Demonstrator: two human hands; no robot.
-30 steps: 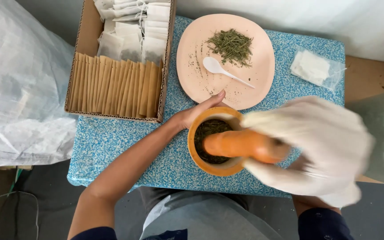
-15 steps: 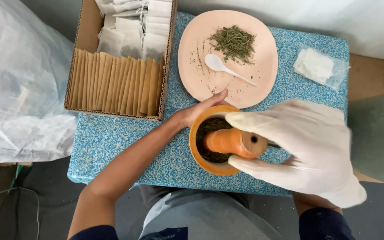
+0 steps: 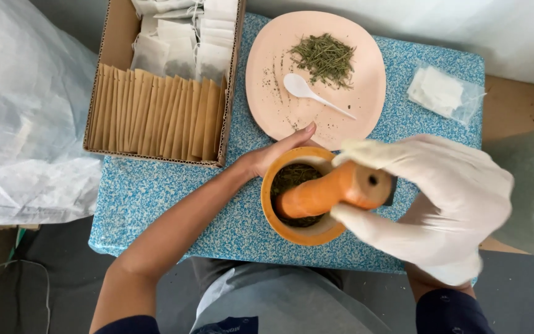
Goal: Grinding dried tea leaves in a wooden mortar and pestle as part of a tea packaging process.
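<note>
My bare left hand (image 3: 273, 154) cups the orange mortar (image 3: 301, 232) on the blue table (image 3: 156, 198), steadying it; my gloved right hand (image 3: 440, 204) wraps tight around the pestle (image 3: 329, 192), angled into the herbs (image 3: 292, 176) to grind

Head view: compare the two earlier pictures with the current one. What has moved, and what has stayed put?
The orange pestle in the gloved right hand has swung: its top end, first off to the right, now sits nearer over the mortar, tip still down in the dark herbs. The bare left hand still steadies the mortar's rim. Plate, white spoon and cardboard box are unchanged.
</note>
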